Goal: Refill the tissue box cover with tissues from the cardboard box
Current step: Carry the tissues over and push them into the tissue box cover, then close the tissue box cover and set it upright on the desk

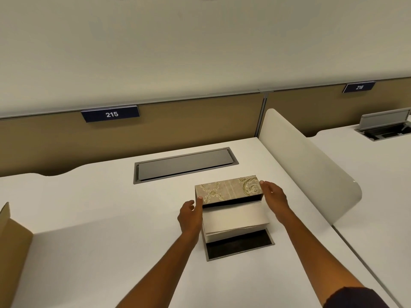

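Head view shows the cover (229, 189) lying on its side in the middle of the desk (89, 218), its dark flap (239, 243) folded down toward the person and a white tissue stack (234, 217) sticking out of the open side. Left hand (190, 216) presses open fingers against the cover's left end, and right hand (274, 198) lies flat and open against its right end. At the far left edge stands the cardboard box (9, 247), well apart.
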`<state>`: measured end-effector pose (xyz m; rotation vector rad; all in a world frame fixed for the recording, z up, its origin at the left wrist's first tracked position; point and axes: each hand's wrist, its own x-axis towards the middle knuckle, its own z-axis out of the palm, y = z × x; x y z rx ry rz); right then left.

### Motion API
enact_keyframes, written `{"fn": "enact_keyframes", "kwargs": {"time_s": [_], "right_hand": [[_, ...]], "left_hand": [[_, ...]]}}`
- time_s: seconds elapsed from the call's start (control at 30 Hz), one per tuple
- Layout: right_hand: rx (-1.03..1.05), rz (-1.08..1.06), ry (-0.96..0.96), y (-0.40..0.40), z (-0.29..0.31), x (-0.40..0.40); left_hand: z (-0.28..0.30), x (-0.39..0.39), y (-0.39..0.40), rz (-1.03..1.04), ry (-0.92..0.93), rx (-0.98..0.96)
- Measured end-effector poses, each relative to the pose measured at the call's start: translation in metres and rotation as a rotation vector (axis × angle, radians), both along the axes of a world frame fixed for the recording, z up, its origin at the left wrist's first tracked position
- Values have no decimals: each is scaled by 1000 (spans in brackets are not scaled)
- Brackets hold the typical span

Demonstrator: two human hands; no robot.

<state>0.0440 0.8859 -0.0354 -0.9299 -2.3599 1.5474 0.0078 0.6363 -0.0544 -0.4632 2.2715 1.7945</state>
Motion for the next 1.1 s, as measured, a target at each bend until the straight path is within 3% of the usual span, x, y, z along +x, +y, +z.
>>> {"fn": "enact_keyframes", "kwargs": {"time_s": [0.17, 0.83, 1.1], "right_hand": [[52, 37, 17, 3, 0, -4], [-127, -10, 162, 2, -28, 71], [-133, -31, 121, -2, -41, 96]], "left_hand": [[2, -5, 2, -19, 91, -17], [-34, 62, -26, -234, 405, 29], [-59, 84, -31, -411, 350, -51]]}}
